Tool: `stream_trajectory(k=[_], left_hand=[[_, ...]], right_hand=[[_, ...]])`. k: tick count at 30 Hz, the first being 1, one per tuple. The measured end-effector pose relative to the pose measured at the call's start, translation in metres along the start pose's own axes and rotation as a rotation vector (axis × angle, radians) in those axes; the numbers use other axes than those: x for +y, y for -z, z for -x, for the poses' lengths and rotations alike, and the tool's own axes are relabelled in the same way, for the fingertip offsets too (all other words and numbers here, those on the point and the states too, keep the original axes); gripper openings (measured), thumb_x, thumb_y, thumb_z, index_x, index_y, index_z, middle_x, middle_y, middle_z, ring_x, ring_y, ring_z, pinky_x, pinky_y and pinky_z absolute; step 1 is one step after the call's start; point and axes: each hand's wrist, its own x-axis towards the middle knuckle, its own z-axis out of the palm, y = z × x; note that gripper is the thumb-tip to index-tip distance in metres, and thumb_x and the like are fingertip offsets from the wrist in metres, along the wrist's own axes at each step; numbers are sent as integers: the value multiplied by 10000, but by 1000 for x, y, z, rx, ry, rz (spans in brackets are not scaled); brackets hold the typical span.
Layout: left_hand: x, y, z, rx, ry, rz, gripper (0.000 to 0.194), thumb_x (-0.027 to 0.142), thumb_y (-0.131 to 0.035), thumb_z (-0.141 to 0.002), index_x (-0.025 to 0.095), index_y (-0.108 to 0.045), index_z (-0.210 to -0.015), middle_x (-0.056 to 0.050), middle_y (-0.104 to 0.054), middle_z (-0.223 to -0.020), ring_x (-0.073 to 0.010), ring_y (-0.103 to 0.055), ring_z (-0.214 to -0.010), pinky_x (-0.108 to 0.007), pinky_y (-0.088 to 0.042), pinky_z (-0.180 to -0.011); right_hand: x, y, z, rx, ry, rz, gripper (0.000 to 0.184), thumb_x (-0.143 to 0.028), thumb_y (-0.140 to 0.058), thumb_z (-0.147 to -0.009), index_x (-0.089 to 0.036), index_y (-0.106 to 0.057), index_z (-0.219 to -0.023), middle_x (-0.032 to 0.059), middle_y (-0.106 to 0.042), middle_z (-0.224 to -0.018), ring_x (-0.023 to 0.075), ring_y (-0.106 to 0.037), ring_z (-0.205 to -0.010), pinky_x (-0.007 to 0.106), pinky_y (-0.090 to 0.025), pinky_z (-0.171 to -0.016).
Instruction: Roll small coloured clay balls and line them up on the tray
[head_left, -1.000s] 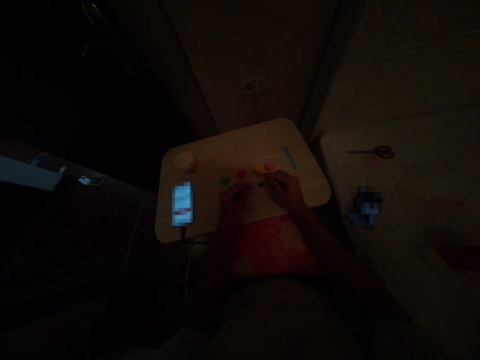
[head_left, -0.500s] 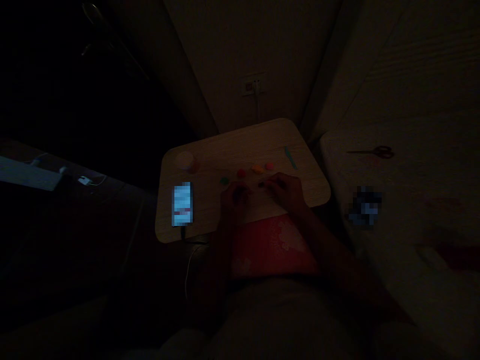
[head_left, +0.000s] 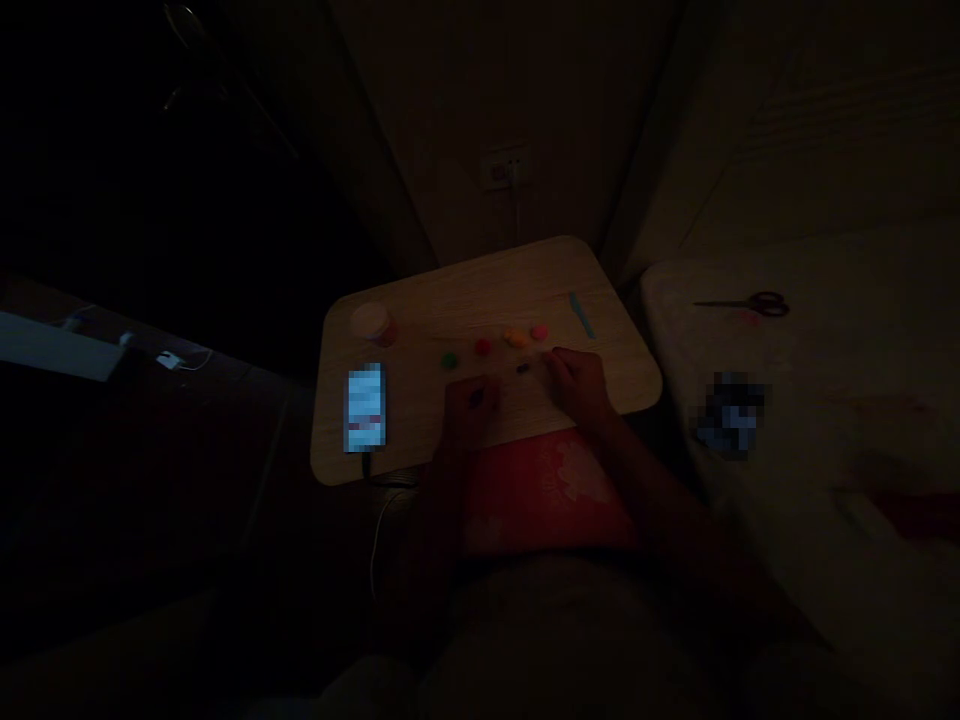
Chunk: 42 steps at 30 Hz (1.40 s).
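Note:
The room is very dark. My left hand [head_left: 471,402] is closed over the near middle of the small wooden table [head_left: 420,420]; a dark spot shows among its curled fingers, too dim to name. My right hand [head_left: 579,382] is closed too, its fingers pinched together, and what they hold, if anything, is hidden. Between the hands lies a small dark lump [head_left: 523,368], apart from both. Beyond them sit a green lump [head_left: 449,360], a red lump [head_left: 482,347], a yellow-orange lump [head_left: 516,338] and a pink lump [head_left: 540,331], soft and clay-like.
A tub with a pale lid [head_left: 371,323] stands at the table's left, behind a lit phone [head_left: 364,408]. A teal strip [head_left: 581,315] lies at the right. Scissors [head_left: 750,304] rest on the pale surface beyond the table. A wall socket [head_left: 506,168] holds a plugged-in cable.
My right hand has drawn slightly right, off the dark lump, and its fingers have curled in. My left hand's fingers have closed more tightly. The coloured lumps have stayed put.

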Motion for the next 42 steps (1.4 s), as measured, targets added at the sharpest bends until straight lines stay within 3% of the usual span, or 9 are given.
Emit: stream_trajectory(k=[4,10,17,21,26,30,36,39,42], left_hand=[[1,0,-2,17,-32,-22,439,396,-589,-948,188,-499,-571,29,-463,-550,-109,-429,-541,-240,-327,-508],[-3,-1,-5,33,-118,33,163,301,-649,-926,189,-757,-876,-43,-750,-862,-163,-672,-804,-262,-539,-750],[-8,-4,-4,36,-62,142,312,320,-574,-1004,176,-771,-1199,-87,-824,-988,-173,-743,-800,-305,-607,-803],[-7,-4,-2,30,-22,133,235,295,-617,-976,180,-810,-1045,-63,-828,-941,-172,-742,-761,-291,-602,-763],[-6,-1,-1,-8,-3,108,152,244,-682,-915,201,-828,-915,-46,-828,-923,-182,-757,-824,-288,-592,-808],[-5,-2,-1,5,52,128,98,255,-748,-856,202,-829,-870,-39,-824,-880,-180,-747,-781,-281,-585,-757],[-4,-3,0,75,108,60,142,287,-869,-725,178,-777,-713,5,-741,-646,-139,-638,-581,-231,-479,-553],[-5,-2,-1,17,50,45,139,286,-817,-797,182,-779,-713,5,-731,-625,-140,-642,-580,-237,-490,-568],[-6,0,-1,-9,-51,48,150,274,-732,-886,189,-805,-786,-26,-787,-748,-163,-707,-689,-272,-559,-687]], right_hand=[[2,-2,0,30,19,-10,413,-425,-540,-992,-231,-437,-642,-28,-434,-591,141,-425,-561,292,-324,-553],[5,-1,-2,13,42,-46,285,-389,-499,-1010,-215,-596,-807,30,-635,-787,183,-585,-742,308,-451,-700],[4,-3,0,-17,-85,-65,273,-333,-552,-972,-183,-771,-907,30,-712,-703,167,-618,-622,279,-470,-618],[5,-4,2,-14,-137,-81,199,-354,-693,-876,-186,-771,-801,24,-714,-652,162,-608,-569,266,-441,-551],[6,-5,4,-6,-192,-85,277,-415,-786,-802,-196,-677,-673,-3,-647,-542,145,-553,-492,255,-382,-493],[2,-2,2,16,-116,-24,308,-411,-735,-844,-204,-628,-642,-25,-580,-516,129,-497,-489,256,-347,-511],[0,1,0,-36,-33,17,391,-389,-562,-948,-201,-575,-606,-14,-529,-543,135,-486,-523,278,-321,-544],[0,1,0,-36,-57,8,482,-432,-538,-965,-218,-438,-545,-30,-412,-503,125,-405,-493,288,-276,-529],[-1,0,-1,-27,-16,22,471,-446,-499,-990,-227,-408,-584,-25,-426,-541,133,-402,-522,296,-288,-548]])
